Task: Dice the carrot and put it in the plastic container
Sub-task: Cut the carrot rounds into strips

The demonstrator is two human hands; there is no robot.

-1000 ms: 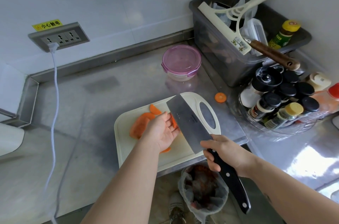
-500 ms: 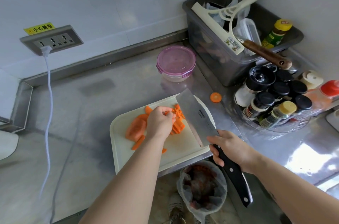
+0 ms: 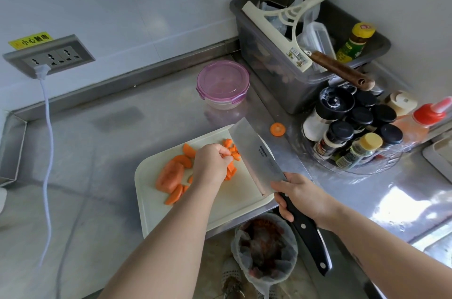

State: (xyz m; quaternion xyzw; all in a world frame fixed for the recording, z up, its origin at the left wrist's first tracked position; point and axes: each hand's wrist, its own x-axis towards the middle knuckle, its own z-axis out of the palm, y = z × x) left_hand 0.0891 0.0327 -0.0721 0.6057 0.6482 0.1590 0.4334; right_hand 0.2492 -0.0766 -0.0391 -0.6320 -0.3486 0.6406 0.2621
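Here, orange carrot pieces [image 3: 231, 150] are pinched by the left hand [image 3: 211, 166].
A steel cleaver [image 3: 254, 154], gripped by the right hand [image 3: 300, 198], is set just rightward.

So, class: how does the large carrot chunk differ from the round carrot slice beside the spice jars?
The large carrot chunk lies on the cutting board; the round carrot slice lies on the steel counter. The chunk is long and bulky; the slice is a small flat disc. Both are orange.
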